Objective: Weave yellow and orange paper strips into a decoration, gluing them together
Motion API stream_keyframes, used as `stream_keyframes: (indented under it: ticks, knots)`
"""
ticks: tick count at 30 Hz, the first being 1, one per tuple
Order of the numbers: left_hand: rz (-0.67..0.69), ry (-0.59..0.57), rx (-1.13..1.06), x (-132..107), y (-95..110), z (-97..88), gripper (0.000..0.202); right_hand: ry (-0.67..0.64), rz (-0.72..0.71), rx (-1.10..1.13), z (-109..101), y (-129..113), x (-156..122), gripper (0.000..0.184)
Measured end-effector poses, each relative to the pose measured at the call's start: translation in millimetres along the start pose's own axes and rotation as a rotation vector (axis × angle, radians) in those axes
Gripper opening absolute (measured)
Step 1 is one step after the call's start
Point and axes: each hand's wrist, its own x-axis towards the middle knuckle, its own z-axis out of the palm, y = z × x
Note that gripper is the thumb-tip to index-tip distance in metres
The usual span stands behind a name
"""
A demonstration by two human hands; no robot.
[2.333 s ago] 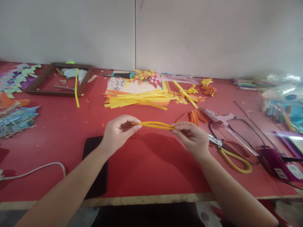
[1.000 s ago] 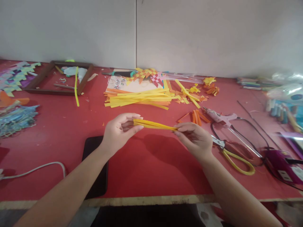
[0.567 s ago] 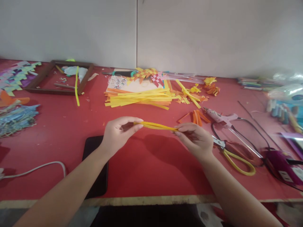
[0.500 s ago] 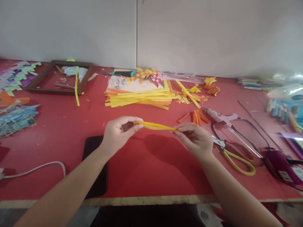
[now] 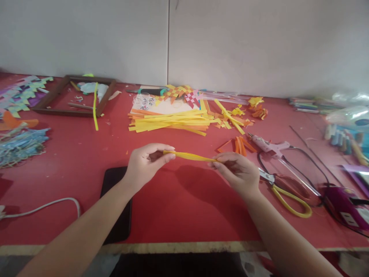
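Observation:
Between my two hands stretches a yellow paper strip [image 5: 191, 156], held above the red table [image 5: 184, 207]. My left hand [image 5: 147, 163] pinches one end between thumb and fingers. The other end is pinched in my right hand [image 5: 238, 171]. The strip looks folded or layered lengthwise; how many layers it has I cannot tell. Beyond my hands lies a pile of yellow and orange paper strips [image 5: 170, 122]. Several short orange strips [image 5: 240, 145] rest just behind my right hand.
Right of my right hand are yellow-handled scissors [image 5: 291, 204], a pink glue gun [image 5: 271, 147] with its cord, and a purple power box [image 5: 343, 206]. A black phone [image 5: 118, 215] lies under my left forearm. Far left stands a brown frame [image 5: 66, 111] near blue strips [image 5: 24, 146].
Both hands keep their pinch on the yellow strip, with the right fingers shifted slightly at its end. The whole view has moved a little.

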Motion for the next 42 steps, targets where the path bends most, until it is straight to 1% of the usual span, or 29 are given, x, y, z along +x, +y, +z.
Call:
stream_keyframes:
  ticks: [3,10,18,23,25,28,30,33,36,38,39,40,41,42]
  knots:
    - [-0.002,-0.006,0.015,0,-2,-0.3,0.015,-0.004,0.002,0.003,1,-1,1,0.010]
    - [-0.069,-0.026,-0.038,-1,0,0.6,0.017,-0.008,-0.008,0.013,0,-2,3,0.009]
    - [-0.090,-0.005,-0.030,2,0,0.5,0.017,0.097,0.118,0.109,2,0,4,0.014]
    - [-0.113,-0.008,-0.047,4,-3,0.4,0.020,0.158,0.145,0.036,1,0,8,0.014]
    - [-0.125,-0.019,-0.043,4,-3,-0.2,0.023,0.166,0.155,0.035,0,0,10,0.016]
    - [-0.144,-0.047,-0.050,6,-5,-3.2,0.027,0.145,0.172,0.095,-1,-2,12,0.020]
    - [-0.161,-0.072,-0.063,7,-5,-6.2,0.029,0.112,0.173,0.128,-1,-3,12,0.021]
    - [-0.190,-0.122,-0.072,9,-4,-9.7,0.029,0.051,0.177,0.188,-2,-4,10,0.017]
    - [-0.228,-0.166,-0.064,11,-2,-11.6,0.029,0.030,0.184,0.239,-4,-3,9,0.013]
    - [-0.250,-0.204,-0.044,11,0,-14.0,0.031,0.023,0.188,0.259,-6,-2,8,0.014]
    - [-0.256,-0.243,-0.036,12,2,-15.7,0.033,0.006,0.192,0.268,-7,-3,9,0.015]
    - [-0.268,-0.312,-0.039,12,4,-17.7,0.036,-0.020,0.196,0.277,-8,-4,9,0.017]
    - [-0.276,-0.398,-0.056,12,6,-19.8,0.038,-0.055,0.199,0.284,-9,-5,9,0.020]
    - [-0.309,-0.525,-0.092,11,9,-21.6,0.040,-0.092,0.201,0.290,-9,-7,9,0.022]
